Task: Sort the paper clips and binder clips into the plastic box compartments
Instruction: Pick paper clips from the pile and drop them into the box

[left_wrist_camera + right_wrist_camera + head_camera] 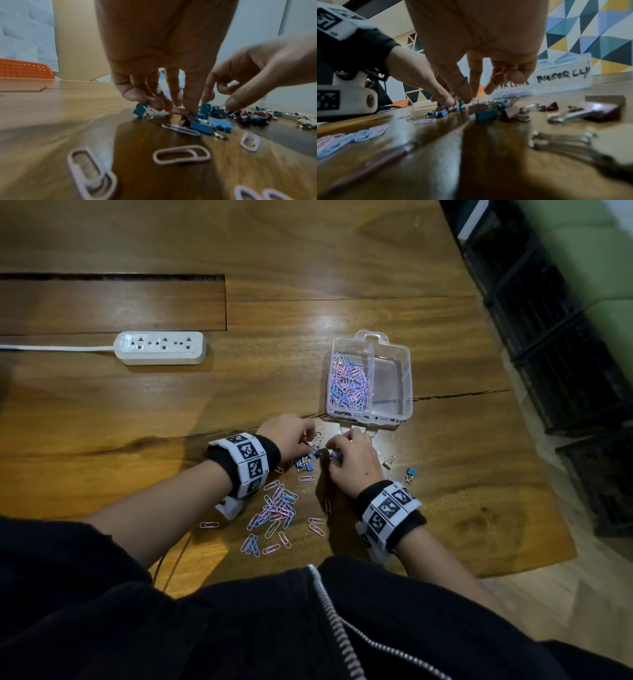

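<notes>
A clear plastic box (394, 412) lies just beyond my hands; its left compartment holds pink and blue paper clips (349, 385), its right one shows nothing inside. Between my hands sits a heap of blue and brown binder clips (308, 462). My left hand (303, 440) curls down over the heap and pinches blue binder clips (141, 111). Thumb and fingers of my right hand (334, 450) reach into the same heap, pinching binder clips (485, 115); a wire handle shows in its curled outer fingers. Loose paper clips (277, 508) lie scattered nearer me.
Two stray binder clips (388, 463) (411, 474) lie right of my right hand. A white power strip (161, 347) with its cord sits far left. The table edge runs along the right, dark crates (565, 344) beyond it. The box front is labelled for binder clips (563, 75).
</notes>
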{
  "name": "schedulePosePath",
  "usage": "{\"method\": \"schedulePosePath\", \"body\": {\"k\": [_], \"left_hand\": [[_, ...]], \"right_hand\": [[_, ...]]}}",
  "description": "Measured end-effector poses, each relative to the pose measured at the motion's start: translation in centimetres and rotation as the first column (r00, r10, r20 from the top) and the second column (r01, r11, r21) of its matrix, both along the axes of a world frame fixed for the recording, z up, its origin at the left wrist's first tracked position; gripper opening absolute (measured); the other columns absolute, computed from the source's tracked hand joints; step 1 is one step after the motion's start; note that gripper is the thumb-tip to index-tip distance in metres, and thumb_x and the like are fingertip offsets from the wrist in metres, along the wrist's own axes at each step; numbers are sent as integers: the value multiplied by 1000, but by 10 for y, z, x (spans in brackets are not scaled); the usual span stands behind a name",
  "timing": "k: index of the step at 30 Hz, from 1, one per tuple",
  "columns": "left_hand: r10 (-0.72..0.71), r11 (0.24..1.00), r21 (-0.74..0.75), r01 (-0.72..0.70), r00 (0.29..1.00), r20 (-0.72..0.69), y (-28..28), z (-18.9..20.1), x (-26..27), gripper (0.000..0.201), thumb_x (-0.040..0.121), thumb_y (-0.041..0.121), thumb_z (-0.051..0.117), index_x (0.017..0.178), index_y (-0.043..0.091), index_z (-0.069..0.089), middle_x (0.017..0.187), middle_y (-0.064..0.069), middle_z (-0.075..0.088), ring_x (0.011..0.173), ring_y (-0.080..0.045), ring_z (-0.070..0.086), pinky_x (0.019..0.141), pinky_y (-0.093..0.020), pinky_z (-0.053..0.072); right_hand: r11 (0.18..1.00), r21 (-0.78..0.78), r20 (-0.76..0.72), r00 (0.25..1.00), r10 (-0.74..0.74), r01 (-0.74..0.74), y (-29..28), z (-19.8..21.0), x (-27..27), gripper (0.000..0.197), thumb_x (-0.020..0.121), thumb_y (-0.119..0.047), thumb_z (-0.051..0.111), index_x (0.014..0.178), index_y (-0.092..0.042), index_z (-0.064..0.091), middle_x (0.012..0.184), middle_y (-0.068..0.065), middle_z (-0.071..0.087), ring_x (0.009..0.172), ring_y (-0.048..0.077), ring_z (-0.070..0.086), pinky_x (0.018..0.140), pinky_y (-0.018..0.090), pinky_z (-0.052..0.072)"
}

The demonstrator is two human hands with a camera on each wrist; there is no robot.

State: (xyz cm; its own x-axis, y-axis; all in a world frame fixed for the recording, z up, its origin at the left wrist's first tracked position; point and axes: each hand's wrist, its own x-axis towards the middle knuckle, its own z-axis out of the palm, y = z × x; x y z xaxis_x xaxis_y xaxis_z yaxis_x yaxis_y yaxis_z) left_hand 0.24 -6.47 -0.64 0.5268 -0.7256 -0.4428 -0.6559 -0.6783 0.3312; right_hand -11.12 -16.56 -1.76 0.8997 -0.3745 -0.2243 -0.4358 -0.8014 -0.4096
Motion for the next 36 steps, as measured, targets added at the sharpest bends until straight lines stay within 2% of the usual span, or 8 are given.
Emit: {"method": "schedulePosePath", "body": {"k": [6, 13, 18, 23, 25, 29, 33, 36], "left_hand": [[59, 997, -42, -61, 997, -50, 0, 0, 1, 21, 87, 15, 57, 108, 15, 59, 113, -6, 61, 103, -21, 57, 85, -31, 49], [78, 995, -56, -82, 995, -63, 2, -1, -1, 24, 88, 16, 57, 112, 13, 58, 115, -8, 60, 105, -22, 56, 91, -36, 49], [68, 991, -104, -81, 991, -117, 3, -1, -2, 24, 89, 10, 54, 112, 10, 59, 117, -10, 60, 108, -23, 56, 91, -30, 46], [97, 956, -243, -161, 961, -258, 15, 10, -6, 29, 86, -2, 54, 112, 9, 60, 118, -5, 59, 103, -14, 54, 85, -21, 42], [125, 959, -232, -163, 977, -170, 25, 10, -5, 28, 85, 4, 57, 111, 14, 59, 119, -2, 57, 108, -15, 50, 88, -24, 40], [253, 967, -11, -253, 965, 73, 51, 7, -8, 31, 87, 20, 55, 118, 17, 52, 123, -6, 49, 116, -23, 43, 92, -32, 42], [262, 964, 52, -262, 965, 10, 62, 0, -22, 34, 89, 21, 53, 122, 14, 49, 128, -11, 44, 120, -26, 39, 98, -34, 39], [173, 985, 11, -173, 985, -24, 66, -5, -37, 27, 90, 20, 50, 117, 15, 53, 123, -8, 46, 116, -21, 41, 95, -29, 38]], "right_hand": [[999, -36, -54, 998, 16, -18, 6, 0, 18, 30, 86, -15, 48, 113, -13, 58, 112, 12, 48, 106, 28, 42, 87, 36, 39], [996, -74, -92, 994, 51, -58, 0, -2, 24, 19, 86, -9, 53, 103, -5, 59, 112, 14, 49, 103, 28, 48, 83, 34, 41], [987, -121, -105, 991, 88, -101, -3, -9, 20, 21, 88, -9, 49, 108, -4, 53, 113, 13, 49, 105, 28, 47, 83, 35, 42], [1000, 24, 13, 1000, -18, 17, -4, 5, 2, 13, 88, -9, 47, 100, -6, 53, 108, 9, 49, 100, 22, 47, 87, 30, 41], [993, 113, 42, 999, -35, 30, 5, 14, -11, 12, 90, -12, 46, 98, -6, 52, 107, 9, 50, 98, 19, 47, 92, 31, 42], [976, 212, -54, 996, 64, -51, 33, 11, -34, 15, 92, -17, 44, 100, -7, 52, 107, 6, 52, 93, 12, 43, 86, 21, 38], [977, 183, -57, 991, 121, -108, 48, -4, -31, 21, 93, -17, 42, 107, -7, 53, 115, 7, 52, 109, 18, 43, 100, 30, 36], [973, 155, -26, 984, 178, -172, 53, -8, -30, 21, 91, -13, 43, 108, -8, 56, 114, 6, 55, 106, 19, 45, 97, 33, 39]]}}
